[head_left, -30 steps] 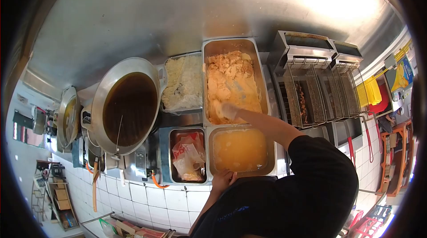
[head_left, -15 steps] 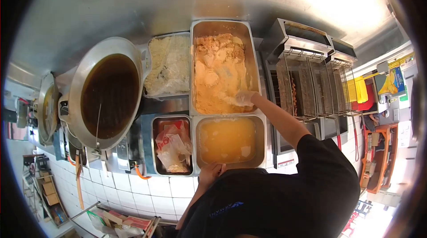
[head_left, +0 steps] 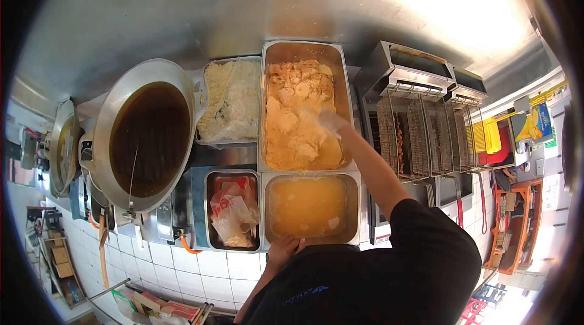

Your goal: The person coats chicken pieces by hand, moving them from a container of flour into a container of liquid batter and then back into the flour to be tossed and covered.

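Note:
My right hand [head_left: 333,122], in a pale translucent glove, is over the orange-tan powder [head_left: 298,112] in the long metal pan [head_left: 304,50]. Motion blurs its fingers, so what they hold, if anything, cannot be made out. My left hand [head_left: 286,250] rests at the front edge of the smaller metal pan [head_left: 359,206], its fingers curled near the rim. Orange-yellow liquid [head_left: 307,203] fills much of that pan. Coated pieces lie half covered in the powder towards the back of the long pan.
A large pan of dark oil [head_left: 152,136] stands left. Beside the powder pan is a tray of pale crumbs [head_left: 228,100] under plastic. A tray with a plastic bag [head_left: 233,212] sits in front of it. Wire fryer baskets [head_left: 420,133] are at right.
My right hand has moved back, away from the front of the powder pan. The powder's surface there looks different. My left hand remains by the liquid pan, and the whole view has shifted slightly.

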A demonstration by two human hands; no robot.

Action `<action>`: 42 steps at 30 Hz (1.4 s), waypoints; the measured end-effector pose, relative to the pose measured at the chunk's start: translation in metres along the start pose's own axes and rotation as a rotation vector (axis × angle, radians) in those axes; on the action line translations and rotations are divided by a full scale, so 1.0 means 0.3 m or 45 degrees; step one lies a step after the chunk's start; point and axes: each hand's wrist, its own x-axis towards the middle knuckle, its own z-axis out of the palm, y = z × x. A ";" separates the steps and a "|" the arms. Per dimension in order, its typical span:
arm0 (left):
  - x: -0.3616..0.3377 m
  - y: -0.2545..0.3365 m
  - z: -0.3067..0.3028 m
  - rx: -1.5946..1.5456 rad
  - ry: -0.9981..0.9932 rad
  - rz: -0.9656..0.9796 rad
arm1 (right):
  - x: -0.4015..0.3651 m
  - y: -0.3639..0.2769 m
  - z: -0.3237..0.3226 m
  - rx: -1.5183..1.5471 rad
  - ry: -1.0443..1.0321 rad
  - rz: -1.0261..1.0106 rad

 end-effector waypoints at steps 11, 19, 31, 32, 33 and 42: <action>-0.021 -0.017 0.024 0.019 -0.009 -0.067 | 0.333 0.131 0.176 -0.012 0.104 0.489; -0.026 -0.031 0.040 0.042 0.014 0.069 | -0.226 -0.222 -0.031 -0.387 -0.354 -0.436; -0.030 -0.039 0.035 0.062 0.041 0.106 | 0.003 -0.141 0.199 -0.308 -0.548 -0.048; -0.029 -0.044 0.036 0.052 0.040 0.109 | -0.026 -0.126 0.151 -0.262 -0.481 -0.075; -0.033 -0.047 0.039 0.042 0.034 0.114 | -0.072 -0.121 0.100 -0.164 -0.435 -0.095; -0.032 -0.052 0.045 0.016 0.057 0.130 | -0.286 -0.248 -0.018 0.532 -0.462 0.044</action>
